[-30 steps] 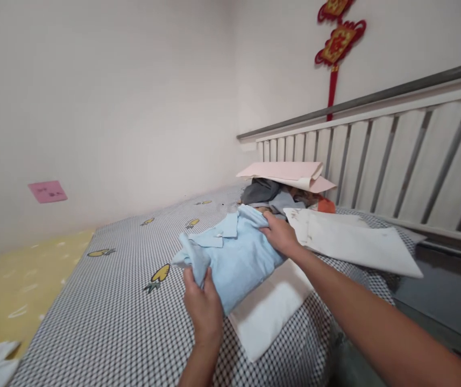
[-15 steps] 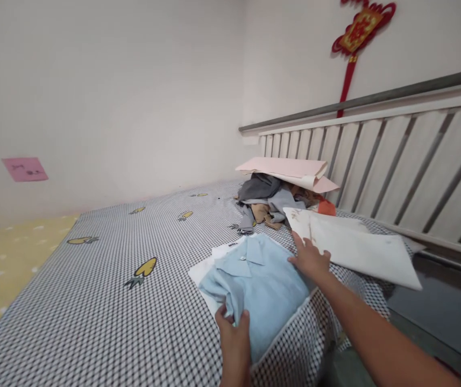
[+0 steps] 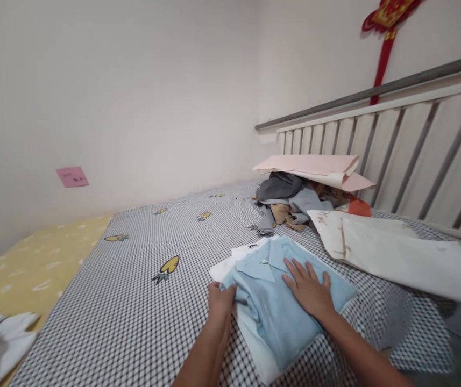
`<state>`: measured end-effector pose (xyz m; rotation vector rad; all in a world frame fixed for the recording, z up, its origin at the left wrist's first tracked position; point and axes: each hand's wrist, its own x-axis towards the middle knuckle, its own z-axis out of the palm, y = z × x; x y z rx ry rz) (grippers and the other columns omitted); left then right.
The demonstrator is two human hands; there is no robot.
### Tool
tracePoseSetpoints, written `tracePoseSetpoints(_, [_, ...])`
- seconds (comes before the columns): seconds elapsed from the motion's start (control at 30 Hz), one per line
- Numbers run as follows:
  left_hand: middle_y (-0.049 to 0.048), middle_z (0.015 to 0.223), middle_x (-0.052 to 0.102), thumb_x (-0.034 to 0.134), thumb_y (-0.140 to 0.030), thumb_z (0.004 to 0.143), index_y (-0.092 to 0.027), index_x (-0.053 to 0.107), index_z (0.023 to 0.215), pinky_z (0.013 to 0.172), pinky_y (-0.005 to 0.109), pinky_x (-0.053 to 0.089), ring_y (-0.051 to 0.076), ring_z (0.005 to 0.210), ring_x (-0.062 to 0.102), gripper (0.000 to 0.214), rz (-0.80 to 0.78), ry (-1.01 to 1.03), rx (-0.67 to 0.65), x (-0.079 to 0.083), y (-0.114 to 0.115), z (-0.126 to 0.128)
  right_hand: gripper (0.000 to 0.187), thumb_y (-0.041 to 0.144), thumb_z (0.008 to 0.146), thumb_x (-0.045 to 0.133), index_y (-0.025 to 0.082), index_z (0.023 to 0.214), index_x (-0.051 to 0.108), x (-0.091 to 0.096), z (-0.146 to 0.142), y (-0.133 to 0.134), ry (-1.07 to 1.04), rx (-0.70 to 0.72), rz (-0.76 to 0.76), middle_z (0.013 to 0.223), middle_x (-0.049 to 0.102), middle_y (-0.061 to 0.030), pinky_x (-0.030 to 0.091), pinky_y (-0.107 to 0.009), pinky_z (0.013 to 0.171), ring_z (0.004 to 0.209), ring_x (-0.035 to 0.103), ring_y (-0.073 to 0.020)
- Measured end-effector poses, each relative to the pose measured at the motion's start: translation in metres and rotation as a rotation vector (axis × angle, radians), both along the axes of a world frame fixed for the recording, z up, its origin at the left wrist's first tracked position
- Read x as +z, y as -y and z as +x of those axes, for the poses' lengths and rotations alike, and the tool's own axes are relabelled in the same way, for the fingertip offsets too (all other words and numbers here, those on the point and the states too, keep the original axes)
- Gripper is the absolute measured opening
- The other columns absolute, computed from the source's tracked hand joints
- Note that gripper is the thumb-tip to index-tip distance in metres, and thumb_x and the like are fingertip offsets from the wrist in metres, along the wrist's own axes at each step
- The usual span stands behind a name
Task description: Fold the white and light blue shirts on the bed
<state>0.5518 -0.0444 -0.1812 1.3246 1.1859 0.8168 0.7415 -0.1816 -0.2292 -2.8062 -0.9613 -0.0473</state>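
Blue shirt folded on bed. My right hand lies flat, open on it. Left hand pinches its edge.

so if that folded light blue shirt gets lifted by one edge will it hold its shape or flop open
Probably flops: the light blue shirt is soft cloth, already rumpled where the left hand pinches its edge. It looks light, and the right hand lies flat on it. Pushed, it may slide on the white garment beneath it and lose its fold.

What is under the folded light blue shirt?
A folded white garment lies under the light blue shirt, showing along its left and near edges. The shirt and the right hand cover the rest.
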Motion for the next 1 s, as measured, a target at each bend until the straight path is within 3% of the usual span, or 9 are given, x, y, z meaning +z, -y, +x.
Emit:
tracePoseSetpoints(0.2, [0.0005,0.095,0.068,0.058,-0.016,0.084,-0.025,0.062,0.103,0.083,0.029,0.05,0.017,0.087,0.066,0.021,0.439,-0.2,-0.094,0.015,-0.031,-0.01,0.058,0.051,0.103,0.022,0.038,0.159,0.023,-0.003,-0.003,0.0,0.044,-0.026,-0.008,0.166,0.029,0.0024,0.014,-0.067,0.118,0.153,0.022,-0.0328])
tracePoseSetpoints(0.33, [0.0245,0.141,0.053,0.048,-0.015,0.089,-0.009,0.046,0.137,0.106,0.053,0.043,0.034,0.133,0.05,0.048,0.476,-0.387,0.094,0.018,-0.043,-0.027,0.057,0.052,0.103,0.024,0.039,0.158,0.027,-0.002,-0.001,-0.002,0.037,-0.027,-0.03,0.166,0.031,0.0019,0.014,-0.068,0.117,0.153,0.023,-0.0342])
tracePoseSetpoints(0.4, [0.0243,0.151,0.044,0.04,-0.023,0.096,-0.01,0.044,0.142,0.114,0.059,0.033,0.035,0.143,0.039,0.048,0.578,-0.419,0.134,0.018,-0.03,-0.032,0.057,0.051,0.102,0.025,0.039,0.157,0.028,0.002,0.001,-0.003,0.008,-0.02,-0.032,0.165,0.032,0.0015,0.015,-0.067,0.117,0.152,0.023,-0.0338])
tracePoseSetpoints(0.47, [0.0158,0.159,0.04,0.033,-0.029,0.1,-0.02,0.048,0.144,0.122,0.059,0.021,0.031,0.149,0.031,0.047,0.816,-0.444,0.031,0.014,-0.008,-0.036,0.057,0.047,0.102,0.028,0.038,0.158,0.029,0.009,-0.001,-0.002,-0.01,-0.041,-0.002,0.165,0.032,-0.0003,0.018,-0.066,0.117,0.152,0.025,-0.0328])
tracePoseSetpoints(0.57, [0.0015,0.165,0.033,0.039,-0.039,0.101,-0.039,0.051,0.144,0.126,0.06,0.001,0.029,0.155,0.019,0.045,1.105,-0.513,-0.426,-0.001,0.023,-0.043,0.057,0.04,0.101,0.031,0.036,0.158,0.029,0.02,-0.014,0.001,0.031,-0.083,0.107,0.166,0.029,-0.0023,0.02,-0.066,0.117,0.152,0.026,-0.0315])
tracePoseSetpoints(0.63, [-0.0023,0.165,0.033,0.039,-0.043,0.101,-0.044,0.05,0.144,0.124,0.065,-0.002,0.03,0.156,0.016,0.045,1.034,-0.607,-0.703,-0.014,0.03,-0.046,0.056,0.041,0.101,0.029,0.038,0.157,0.03,0.023,-0.027,0.005,0.101,-0.054,0.188,0.166,0.029,-0.0005,0.018,-0.066,0.117,0.153,0.023,-0.031])
tracePoseSetpoints(0.73, [-0.0008,0.165,0.03,0.032,-0.042,0.102,-0.042,0.04,0.15,0.122,0.07,0.007,0.03,0.156,0.017,0.048,0.836,-0.728,-0.868,-0.03,0.021,-0.048,0.053,0.045,0.103,0.025,0.044,0.155,0.032,0.021,-0.038,0.01,0.161,0.024,0.217,0.165,0.032,0.004,0.012,-0.068,0.118,0.154,0.019,-0.0303])
tracePoseSetpoints(0.9, [-0.0019,0.167,0.021,0.032,-0.04,0.102,-0.042,0.03,0.153,0.123,0.066,0.01,0.027,0.157,0.013,0.052,0.847,-0.731,-0.901,-0.033,0.011,-0.053,0.052,0.047,0.103,0.021,0.043,0.152,0.038,0.015,-0.014,0.016,-0.108,-0.094,0.061,0.163,0.036,0.0058,0.015,-0.07,0.117,0.153,0.024,-0.0311])
tracePoseSetpoints(1.0, [-0.001,0.166,0.023,0.04,-0.033,0.099,-0.043,0.035,0.151,0.122,0.066,0.015,0.029,0.155,0.019,0.054,0.877,-0.774,-0.753,-0.038,0.008,-0.077,0.054,0.047,0.103,0.022,0.039,0.154,0.037,0.025,0.001,0.015,-0.171,-0.138,0.048,0.164,0.034,-0.0015,0.025,-0.068,0.115,0.149,0.032,-0.0316])
